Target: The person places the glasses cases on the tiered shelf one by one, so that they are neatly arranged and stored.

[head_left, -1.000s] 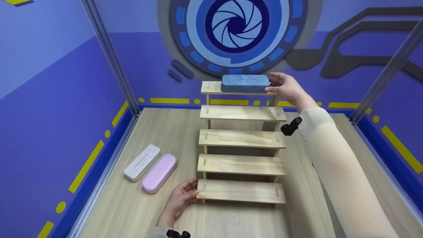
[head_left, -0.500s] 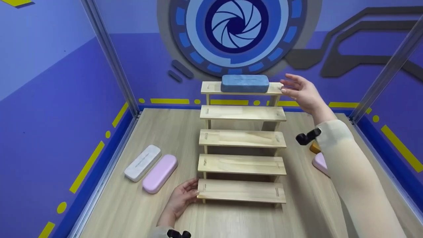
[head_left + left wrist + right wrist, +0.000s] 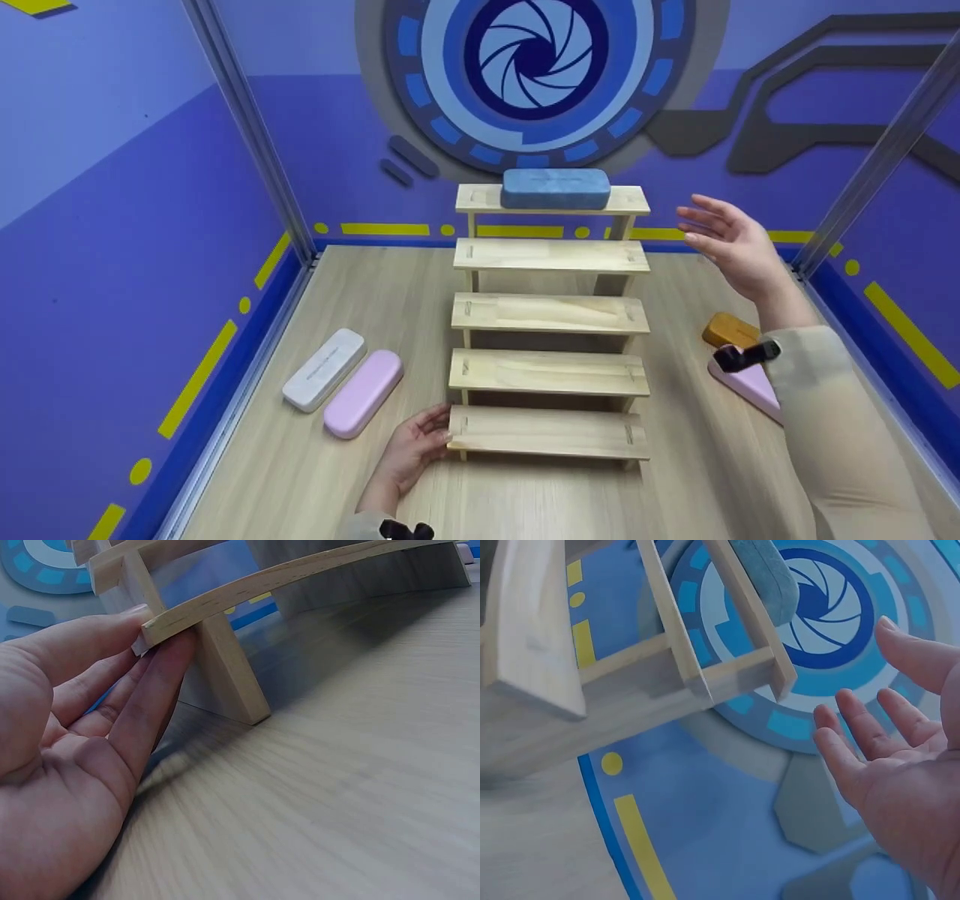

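Observation:
A wooden stepped rack [image 3: 551, 313] with several slats stands in the middle of the table. On its top slat lies a blue glasses case [image 3: 555, 190], sideways and apart from both hands. My left hand [image 3: 409, 454] pinches the left end of the lowest slat; the left wrist view has the thumb [image 3: 90, 637] above the wood and fingers under it. To the right of the top slat, my right hand [image 3: 739, 244] hovers in the air, fingers spread and relaxed, holding nothing. In the right wrist view its palm [image 3: 915, 795] faces up beside the rack's end.
Left of the rack lie a white case [image 3: 324, 370] and a pink case [image 3: 364, 394], side by side. On the right are an orange-brown case [image 3: 729, 330] and another pink case [image 3: 752, 388], partly behind the right sleeve. Blue patterned walls [image 3: 360, 150] enclose the table.
My right hand has let go of the blue glasses case and moved right and down, uncovering the cases on the right. The blue case stays on the top slat; my left hand has not moved.

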A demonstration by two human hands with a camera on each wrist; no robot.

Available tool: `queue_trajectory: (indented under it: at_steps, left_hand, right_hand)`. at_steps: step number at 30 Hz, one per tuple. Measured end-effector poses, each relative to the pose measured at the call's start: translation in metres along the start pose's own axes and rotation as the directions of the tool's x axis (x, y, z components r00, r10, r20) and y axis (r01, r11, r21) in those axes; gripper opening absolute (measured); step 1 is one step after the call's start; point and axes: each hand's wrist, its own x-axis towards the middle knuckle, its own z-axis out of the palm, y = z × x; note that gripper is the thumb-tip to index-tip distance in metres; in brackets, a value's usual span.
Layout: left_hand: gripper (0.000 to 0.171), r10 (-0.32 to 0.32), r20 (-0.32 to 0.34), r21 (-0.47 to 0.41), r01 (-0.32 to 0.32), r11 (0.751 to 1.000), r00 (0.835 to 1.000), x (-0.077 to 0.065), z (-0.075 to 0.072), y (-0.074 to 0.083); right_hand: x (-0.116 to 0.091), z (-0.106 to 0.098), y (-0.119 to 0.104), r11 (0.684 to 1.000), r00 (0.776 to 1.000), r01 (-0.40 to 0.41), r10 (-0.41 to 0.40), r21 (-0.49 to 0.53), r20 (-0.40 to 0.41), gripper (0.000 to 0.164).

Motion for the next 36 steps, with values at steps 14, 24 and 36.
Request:
queue_trajectory:
  at_steps: [14,24,36]
  left_hand:
    - [0.069,0.002,0.012,-0.017,-0.002,1.000,1.000,-0.001,0.001,0.001]
    - [0.068,-0.018,0.001,-0.015,0.018,1.000,1.000,0.000,0.000,0.001]
    - [0.067,0.005,0.014,-0.019,-0.004,1.000,1.000,-0.001,-0.001,0.000]
  right_hand:
    - [-0.066,-0.044,0.027,0.986,0.995,0.096,-0.097,0.138,0.001,0.055]
    - [-0.107,-0.067,0.047,0.981,0.992,0.124,-0.118,0.152,-0.050,0.058]
    - [-0.158,-0.098,0.083,0.998,0.980,0.050,-0.043,0.031,-0.193,0.058]
